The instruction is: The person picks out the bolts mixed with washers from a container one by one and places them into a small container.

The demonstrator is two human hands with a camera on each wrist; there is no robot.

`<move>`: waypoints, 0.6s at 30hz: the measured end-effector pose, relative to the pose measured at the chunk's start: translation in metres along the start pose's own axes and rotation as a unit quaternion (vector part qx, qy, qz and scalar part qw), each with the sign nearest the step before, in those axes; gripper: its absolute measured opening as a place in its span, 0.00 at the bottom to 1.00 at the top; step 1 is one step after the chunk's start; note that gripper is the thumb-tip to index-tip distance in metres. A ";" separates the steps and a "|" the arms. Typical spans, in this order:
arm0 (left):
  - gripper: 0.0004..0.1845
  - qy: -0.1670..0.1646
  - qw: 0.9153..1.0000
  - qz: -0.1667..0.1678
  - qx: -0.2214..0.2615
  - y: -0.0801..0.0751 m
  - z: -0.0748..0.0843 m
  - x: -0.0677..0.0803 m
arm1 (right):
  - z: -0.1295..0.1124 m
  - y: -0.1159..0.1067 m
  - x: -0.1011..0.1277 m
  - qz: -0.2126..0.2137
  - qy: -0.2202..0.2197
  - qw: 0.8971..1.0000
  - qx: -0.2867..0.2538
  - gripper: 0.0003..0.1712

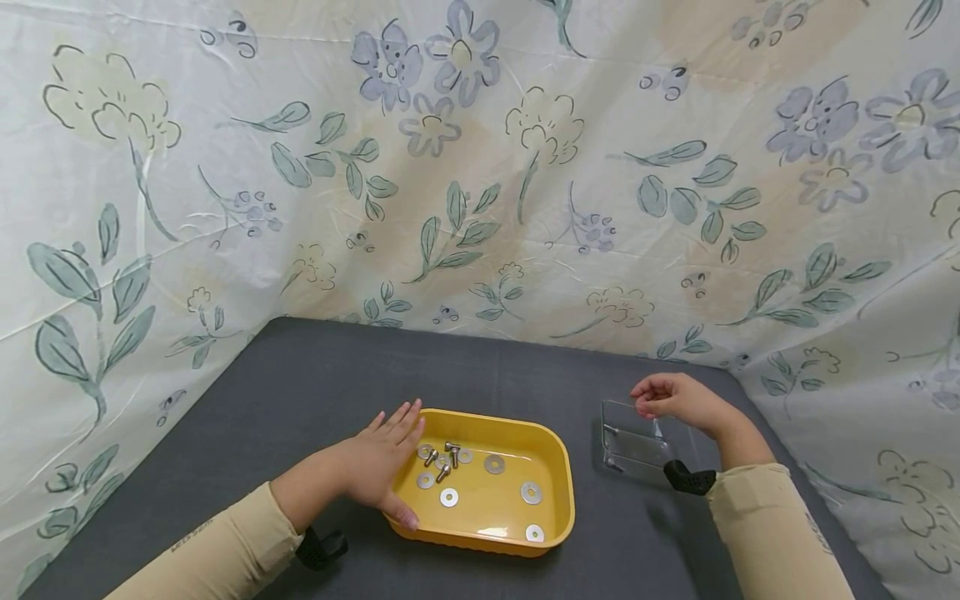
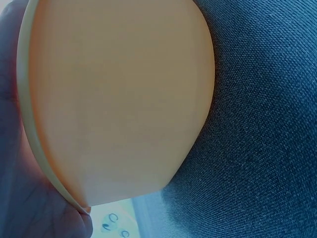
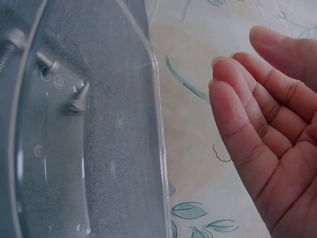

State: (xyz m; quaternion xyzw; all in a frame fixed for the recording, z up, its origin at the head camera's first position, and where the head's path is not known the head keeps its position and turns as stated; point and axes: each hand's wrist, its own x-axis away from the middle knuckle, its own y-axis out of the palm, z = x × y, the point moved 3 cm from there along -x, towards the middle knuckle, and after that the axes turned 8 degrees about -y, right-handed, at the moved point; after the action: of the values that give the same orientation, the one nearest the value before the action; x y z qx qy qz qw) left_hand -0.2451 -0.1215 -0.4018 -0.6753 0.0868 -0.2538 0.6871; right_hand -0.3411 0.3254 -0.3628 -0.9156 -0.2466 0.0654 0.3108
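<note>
My left hand (image 1: 371, 468) rests on the left rim of a yellow plastic bin (image 1: 495, 512), fingers stretched along the far edge and thumb at the near one. In the left wrist view the bin's outer wall (image 2: 124, 99) fills much of the picture. Inside the bin lie several flat washers (image 1: 448, 497) and a small group of screws (image 1: 444, 473). My right hand (image 1: 684, 403) hovers above a clear plastic box (image 1: 637, 448), fingers loosely bent, thumb apart, nothing between them. The right wrist view shows screws (image 3: 78, 101) lying inside the clear box.
A dark grey cloth (image 1: 337, 367) covers the table under both containers. Floral fabric (image 1: 465, 250) hangs behind the table and along its sides. The clear box stands to the right of the yellow bin, with a gap between them.
</note>
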 end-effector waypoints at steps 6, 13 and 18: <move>0.72 0.000 1.000 -0.004 0.003 0.001 -0.001 -0.001 | -0.005 -0.002 -0.002 0.001 0.004 1.000 0.001 0.20; 0.72 0.003 1.000 -0.003 0.006 -0.001 -0.001 0.000 | -0.019 0.001 -0.007 0.010 -0.001 1.000 0.016 0.19; 0.72 0.003 1.000 -0.002 0.005 -0.001 0.000 0.000 | -0.030 0.006 -0.014 0.010 -0.013 1.000 0.022 0.18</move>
State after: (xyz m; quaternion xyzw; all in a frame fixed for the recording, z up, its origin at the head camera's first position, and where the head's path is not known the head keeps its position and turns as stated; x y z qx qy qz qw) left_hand -0.2457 -0.1215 -0.4009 -0.6711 0.0861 -0.2582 0.6896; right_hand -0.3424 0.2983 -0.3432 -0.9099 -0.2402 0.0855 0.3273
